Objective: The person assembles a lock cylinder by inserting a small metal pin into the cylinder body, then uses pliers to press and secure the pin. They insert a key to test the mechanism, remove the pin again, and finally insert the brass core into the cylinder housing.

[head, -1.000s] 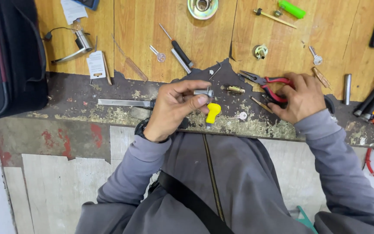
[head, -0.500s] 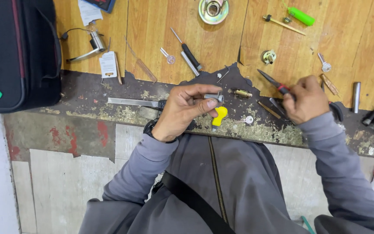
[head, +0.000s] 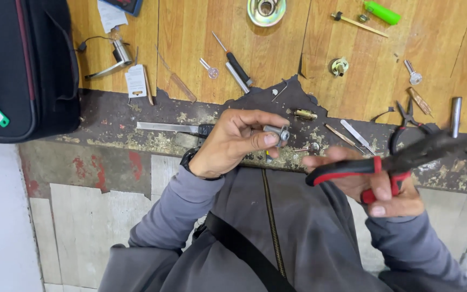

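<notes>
The left hand (head: 233, 141) pinches a small metal lock cylinder (head: 277, 133) between thumb and fingertips, grip clenched on it, just above the worn near edge of the counter (head: 109, 116). The right hand (head: 377, 184) grips red-handled pliers (head: 401, 159) well to the right, jaws pointing right. A screwdriver (head: 234, 64) lies farther back.

Red-and-black pliers (head: 401, 162); silvery lock cylinder (head: 277, 132); black bag (head: 22, 65); green marker (head: 382, 12).
</notes>
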